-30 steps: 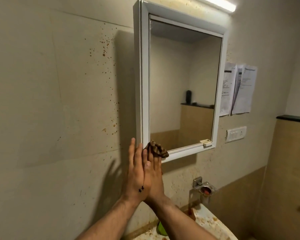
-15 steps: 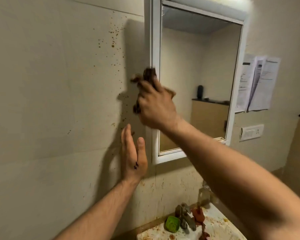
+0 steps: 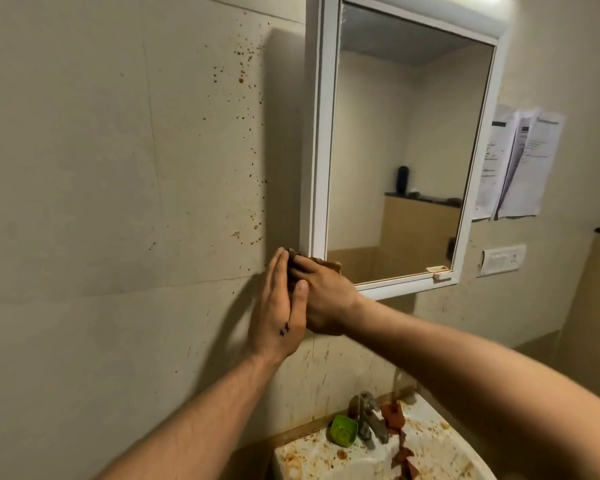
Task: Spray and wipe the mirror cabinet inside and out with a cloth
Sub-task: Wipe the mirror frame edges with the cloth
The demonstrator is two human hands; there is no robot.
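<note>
Your right hand [image 3: 321, 299] holds the bunched dark-brown cloth [image 3: 292, 253] under curled fingers. It presses the cloth onto the lower left corner of the white-framed rectangular mirror cabinet [image 3: 317, 133], just above your knuckles. Your left hand [image 3: 278, 317] stands flat and upright just left of it, fingers straight, palm touching the cloth and the right hand. The cabinet's long axis runs straight up from your right hand, so the smooth white side frame lies directly above the cloth. The right hand is the nearer one to it. The slick, reflective mirror glass [image 3: 395, 150] stretches up and to the right of your wrist. Left of your left hand, the matt beige wall tile [image 3: 118, 168] is flecked with rusty spots.
</note>
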